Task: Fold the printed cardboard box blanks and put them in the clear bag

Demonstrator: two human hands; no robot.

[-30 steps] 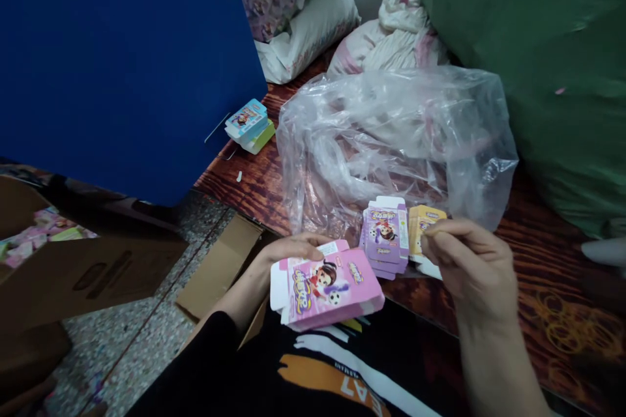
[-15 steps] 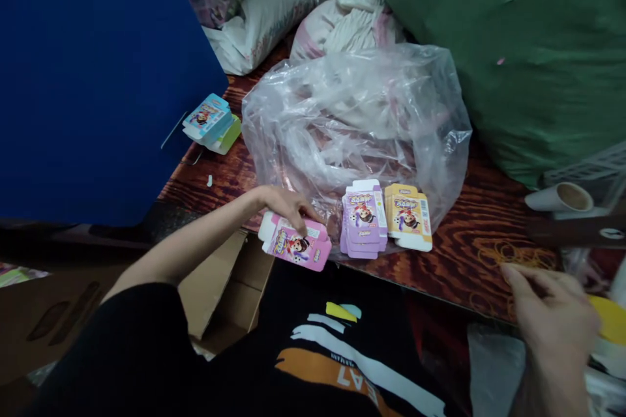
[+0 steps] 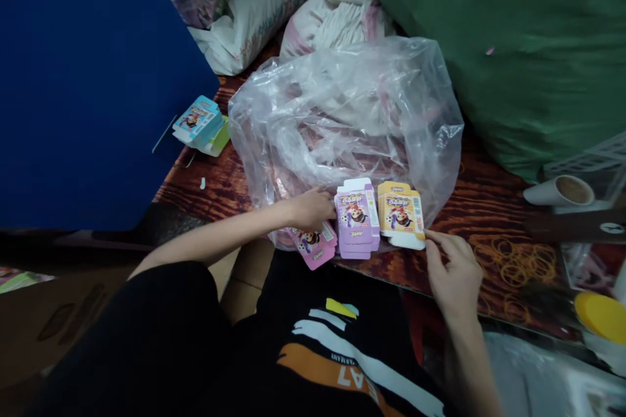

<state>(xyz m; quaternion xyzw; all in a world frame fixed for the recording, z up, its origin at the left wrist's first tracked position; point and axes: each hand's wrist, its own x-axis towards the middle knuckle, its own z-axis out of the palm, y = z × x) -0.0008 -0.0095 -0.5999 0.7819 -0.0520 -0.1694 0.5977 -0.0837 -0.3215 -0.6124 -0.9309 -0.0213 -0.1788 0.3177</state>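
My left hand reaches over a stack of flattened pink card boxes, its bent fingers close to the left edge of the purple box stack. Its fingertips and thumb are partly hidden, so its grip is unclear. The purple boxes lie printed side up near the table's front edge. Just right of them is a stack of yellow card boxes. The thumb and forefinger of my right hand are closed at the lower right corner of the yellow stack.
A large clear plastic bag spreads behind the boxes. Blue card boxes lie on the left. Rubber bands, a cup and a yellow lid are on the right. White sacks and a green bulk stand behind.
My right hand has moved left from the rubber bands to the yellow boxes. My left hand has shifted right towards the purple stack, and the pink boxes have turned and lie beneath it.
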